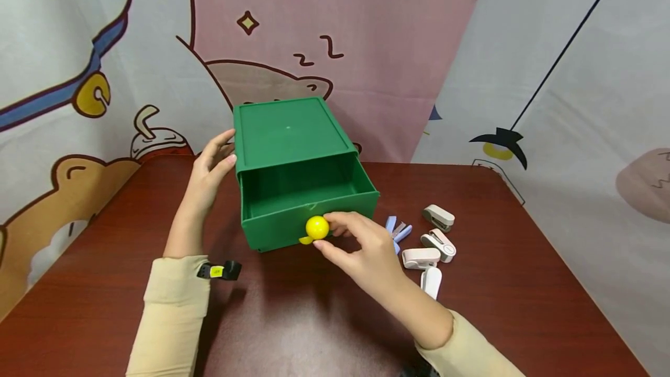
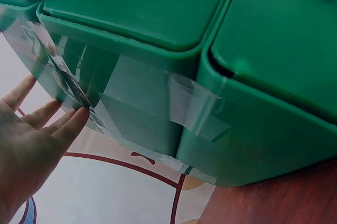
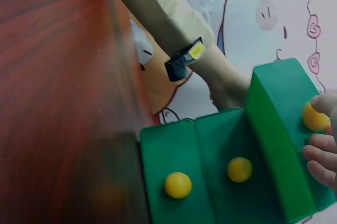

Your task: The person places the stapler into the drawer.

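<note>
1. Right hand (image 1: 377, 252) has the yellow knob (image 1: 317, 227) pinched at 6 o'clock on the green cabinet (image 1: 290, 132), top drawer (image 1: 277, 227) part-open; left hand (image 1: 205, 173) is at 9 o'clock, fingers loose, gripping nothing.
2. Looks like the drawer-sliding step (pull or push, can't tell); next move probably wants a firm pinch, straight slide, left bracing.
3. Pale staplers (image 1: 439, 243) sit around 4 o'clock; the blue gadget (image 1: 403, 234) kinda crowds the right hand.
</note>
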